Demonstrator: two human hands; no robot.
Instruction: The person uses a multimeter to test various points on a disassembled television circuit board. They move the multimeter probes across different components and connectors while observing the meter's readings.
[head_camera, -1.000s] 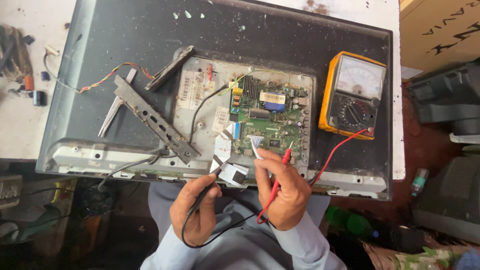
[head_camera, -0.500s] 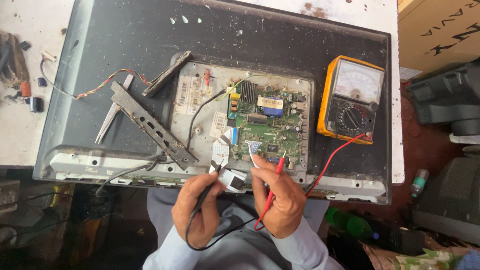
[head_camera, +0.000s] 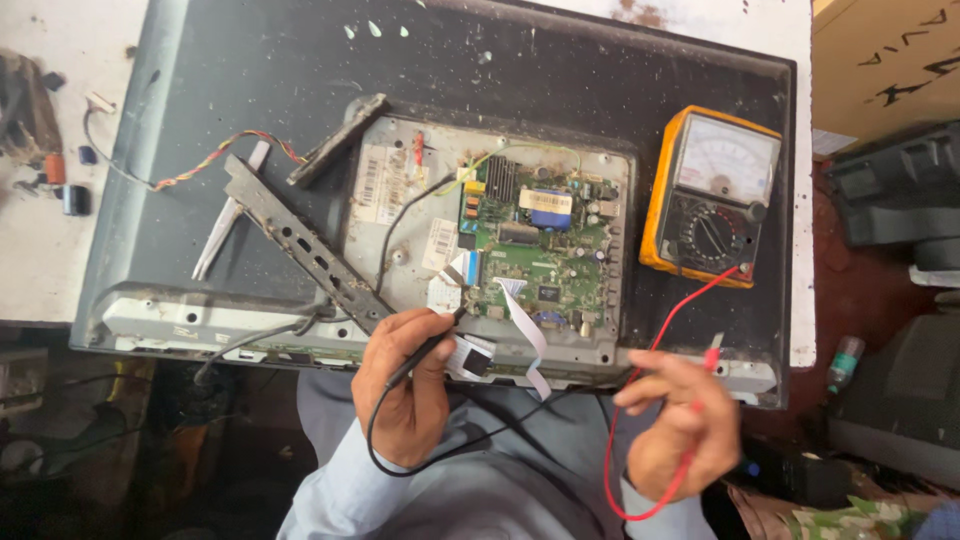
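A flat-screen set lies face down, its dark back panel (head_camera: 300, 80) dusty. A green circuit board (head_camera: 545, 250) sits on the metal plate in the middle. My left hand (head_camera: 405, 385) grips a black test probe (head_camera: 425, 350) at the panel's near edge, its tip by a small ribbon-cable connector (head_camera: 468, 355). My right hand (head_camera: 680, 425) holds the red test probe (head_camera: 705, 375) out to the right, away from the board. Red and black leads run to a yellow analog multimeter (head_camera: 715, 195) resting on the panel's right side.
A loose perforated metal bracket (head_camera: 300, 240) and a twisted coloured wire (head_camera: 215, 165) lie on the panel's left. Small parts (head_camera: 65, 185) sit on the white bench at far left. Dark casings (head_camera: 895, 190) and a cardboard box (head_camera: 890, 50) stand at right.
My right hand has pulled the red probe away from the board and moved right and down. My left hand stays near the connector with the black probe.
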